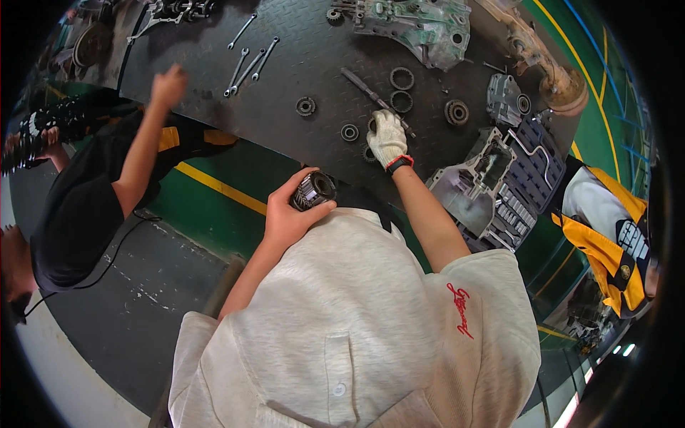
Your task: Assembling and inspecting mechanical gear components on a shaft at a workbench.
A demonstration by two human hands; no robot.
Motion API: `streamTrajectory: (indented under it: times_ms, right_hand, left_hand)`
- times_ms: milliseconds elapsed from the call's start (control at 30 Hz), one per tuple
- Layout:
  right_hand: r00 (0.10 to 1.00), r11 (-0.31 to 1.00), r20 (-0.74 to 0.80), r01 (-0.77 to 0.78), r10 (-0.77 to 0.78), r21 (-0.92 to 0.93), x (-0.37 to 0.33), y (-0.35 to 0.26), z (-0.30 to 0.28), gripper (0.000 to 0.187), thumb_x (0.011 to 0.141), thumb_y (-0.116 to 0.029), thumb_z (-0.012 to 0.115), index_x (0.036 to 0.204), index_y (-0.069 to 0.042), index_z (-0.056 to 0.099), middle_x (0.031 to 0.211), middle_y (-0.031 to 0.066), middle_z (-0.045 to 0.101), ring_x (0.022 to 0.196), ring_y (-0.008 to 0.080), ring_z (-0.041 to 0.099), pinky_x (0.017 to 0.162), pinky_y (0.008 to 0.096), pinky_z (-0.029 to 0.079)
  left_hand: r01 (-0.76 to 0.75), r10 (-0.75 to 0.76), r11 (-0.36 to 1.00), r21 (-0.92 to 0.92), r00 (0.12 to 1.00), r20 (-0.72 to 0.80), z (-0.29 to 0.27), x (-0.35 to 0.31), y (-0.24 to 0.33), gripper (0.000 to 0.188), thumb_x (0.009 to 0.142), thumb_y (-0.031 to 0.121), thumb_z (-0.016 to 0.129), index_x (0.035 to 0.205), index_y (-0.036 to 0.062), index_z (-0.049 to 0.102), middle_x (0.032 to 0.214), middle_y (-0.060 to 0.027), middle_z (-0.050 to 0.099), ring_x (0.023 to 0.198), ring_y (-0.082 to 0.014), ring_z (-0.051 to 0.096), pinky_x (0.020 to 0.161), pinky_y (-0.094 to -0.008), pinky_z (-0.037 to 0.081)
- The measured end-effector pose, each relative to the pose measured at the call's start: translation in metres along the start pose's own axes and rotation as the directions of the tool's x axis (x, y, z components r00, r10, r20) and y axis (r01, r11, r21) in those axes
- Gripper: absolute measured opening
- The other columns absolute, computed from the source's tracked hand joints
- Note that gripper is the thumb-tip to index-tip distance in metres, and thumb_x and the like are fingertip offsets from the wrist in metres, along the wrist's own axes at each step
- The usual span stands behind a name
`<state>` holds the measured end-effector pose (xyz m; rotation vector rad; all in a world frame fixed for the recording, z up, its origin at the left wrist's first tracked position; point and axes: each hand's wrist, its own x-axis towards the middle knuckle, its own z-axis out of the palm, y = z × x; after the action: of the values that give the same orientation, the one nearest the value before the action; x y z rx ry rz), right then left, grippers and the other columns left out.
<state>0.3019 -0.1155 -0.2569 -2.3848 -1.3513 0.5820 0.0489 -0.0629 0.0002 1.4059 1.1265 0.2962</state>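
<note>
My bare left hand (284, 208) is wrapped round a dark cylindrical gear (315, 191) with a hole in its end, held in front of my chest, short of the table edge. On the metal table (278, 135), my right hand (389, 140), in a white knitted glove, has its fingers curled. A dark rounded part shows at its fingertips, too covered to name. Beside the glove a splined shaft (365, 89) lies slantwise. Two toothed rings (402, 78) are just beyond it. A small bearing (349, 133) and a gear (305, 106) lie to the left; another bearing (456, 112) is right.
Several wrenches (250, 70) lie at the far left. A large gearbox housing (435, 32) is at the back. An open casing (467, 182) and a blue socket case (531, 160) stand right. Co-workers' bodies (85, 207) are at both sides.
</note>
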Motion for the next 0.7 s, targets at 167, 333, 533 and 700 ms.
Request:
streamTrajectory:
  times_ms: [167, 333, 533, 700]
  right_hand:
    - [0.999, 0.993, 0.021, 0.027, -0.025, -0.116, -0.014, -0.001, 0.005, 0.052, 0.086, -0.019, 0.077, 0.133, -0.011, 0.058, 0.135, 0.0126, 0.060, 0.126, 0.0348, 0.060, 0.102, 0.0463, 0.055]
    - [0.964, 0.965, 0.237, -0.062, 0.124, -0.253, 0.009, -0.021, -0.013, 0.056, 0.085, -0.025, 0.082, 0.134, -0.011, 0.058, 0.131, 0.0163, 0.060, 0.125, 0.0367, 0.061, 0.099, 0.0451, 0.058]
    - [0.940, 0.978, 0.276, -0.206, 0.203, -0.018, 0.012, -0.018, -0.018, 0.060, 0.085, -0.035, 0.084, 0.133, -0.009, 0.059, 0.132, 0.0201, 0.060, 0.126, 0.0402, 0.061, 0.104, 0.0492, 0.055]
    - [0.930, 0.978, 0.301, -0.203, 0.210, -0.055, 0.000, -0.021, -0.022, 0.064, 0.088, -0.041, 0.081, 0.139, -0.009, 0.060, 0.137, 0.0237, 0.060, 0.129, 0.0422, 0.059, 0.108, 0.0498, 0.052]
  left_hand:
    - [-0.014, 0.014, 1.000, -0.006, 1.000, 0.011, -0.005, 0.003, -0.001, 0.063, 0.076, 0.016, 0.094, 0.132, 0.0000, 0.069, 0.111, -0.0093, 0.076, 0.102, -0.0146, 0.071, 0.095, -0.0314, 0.057]
    - [-0.024, 0.023, 0.999, 0.025, 0.999, 0.046, -0.009, 0.005, -0.005, 0.063, 0.076, 0.016, 0.094, 0.132, 0.0005, 0.069, 0.110, -0.0092, 0.076, 0.102, -0.0147, 0.071, 0.094, -0.0317, 0.057]
    - [0.050, -0.050, 0.999, -0.006, 0.996, 0.079, -0.012, 0.003, -0.004, 0.065, 0.076, 0.008, 0.092, 0.135, -0.0006, 0.067, 0.117, -0.0071, 0.073, 0.109, -0.0148, 0.068, 0.100, -0.0313, 0.053]
    - [-0.012, 0.014, 1.000, -0.024, 0.998, 0.057, -0.012, 0.006, -0.014, 0.064, 0.077, 0.016, 0.094, 0.133, -0.0008, 0.069, 0.114, -0.0112, 0.076, 0.106, -0.0155, 0.071, 0.097, -0.0323, 0.057]
